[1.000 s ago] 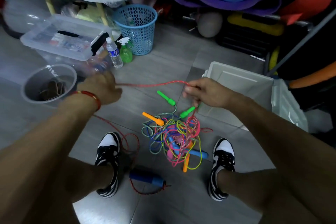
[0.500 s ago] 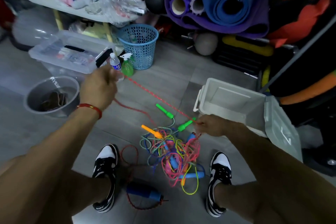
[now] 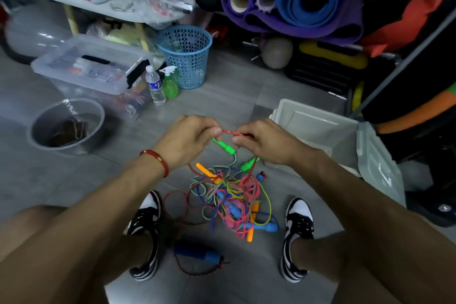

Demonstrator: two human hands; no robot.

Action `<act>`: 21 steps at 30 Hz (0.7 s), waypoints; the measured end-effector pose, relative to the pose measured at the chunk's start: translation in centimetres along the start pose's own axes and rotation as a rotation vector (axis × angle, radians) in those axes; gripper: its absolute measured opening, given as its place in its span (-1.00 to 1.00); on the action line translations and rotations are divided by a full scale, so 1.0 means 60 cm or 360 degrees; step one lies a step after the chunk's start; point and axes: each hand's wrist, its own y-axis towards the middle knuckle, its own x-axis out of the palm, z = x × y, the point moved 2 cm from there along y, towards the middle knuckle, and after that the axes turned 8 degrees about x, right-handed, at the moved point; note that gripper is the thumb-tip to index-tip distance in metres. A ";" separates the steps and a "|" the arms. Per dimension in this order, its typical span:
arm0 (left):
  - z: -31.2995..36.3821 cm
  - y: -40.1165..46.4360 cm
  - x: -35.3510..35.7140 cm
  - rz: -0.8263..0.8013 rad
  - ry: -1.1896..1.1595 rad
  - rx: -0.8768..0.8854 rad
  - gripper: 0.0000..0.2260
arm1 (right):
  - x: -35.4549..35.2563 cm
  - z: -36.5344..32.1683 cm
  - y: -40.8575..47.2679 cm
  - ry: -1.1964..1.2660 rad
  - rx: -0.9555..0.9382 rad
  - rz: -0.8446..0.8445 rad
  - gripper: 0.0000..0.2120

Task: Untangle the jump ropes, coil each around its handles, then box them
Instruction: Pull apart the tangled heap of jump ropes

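Observation:
A tangle of coloured jump ropes (image 3: pixel 232 200) lies on the floor between my shoes, with green, orange and blue handles sticking out. My left hand (image 3: pixel 190 140) and my right hand (image 3: pixel 261 140) are close together above the tangle, each pinching the red rope (image 3: pixel 232 133), a short length of it stretched between them. The red rope hangs down on both sides and loops on the floor to a blue handle (image 3: pixel 197 253) near my left shoe. An open white box (image 3: pixel 313 121) with its lid (image 3: pixel 377 168) hanging stands to the right.
A grey bowl (image 3: pixel 66 126), a clear lidded bin (image 3: pixel 91 66), a water bottle (image 3: pixel 155 85), a green spray bottle (image 3: pixel 169 82) and a blue basket (image 3: pixel 186 54) stand at the left and back. Rolled mats (image 3: pixel 296 0) and gear crowd the back right.
My left hand has come in from the far left and my right hand has risen; they now meet over the pile with only a short piece of red rope between them.

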 end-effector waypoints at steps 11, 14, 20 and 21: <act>-0.119 -0.023 -0.089 0.0436 0.0553 -0.0917 -0.76 | 0.045 0.148 0.007 -0.0065 0.0285 -0.0285 -0.80; -0.089 -0.010 -0.037 0.0050 0.0634 -0.0593 -0.34 | 0.000 0.076 0.014 0.0063 0.0147 -0.0156 -0.77; 0.013 0.040 0.068 -0.0385 0.0289 -0.0020 -0.56 | -0.039 -0.013 0.002 -0.0153 -0.0060 0.0008 -0.90; 0.015 0.044 0.067 -0.0407 0.0337 0.0009 -0.72 | -0.041 -0.006 0.001 -0.0095 -0.0045 0.0025 -0.88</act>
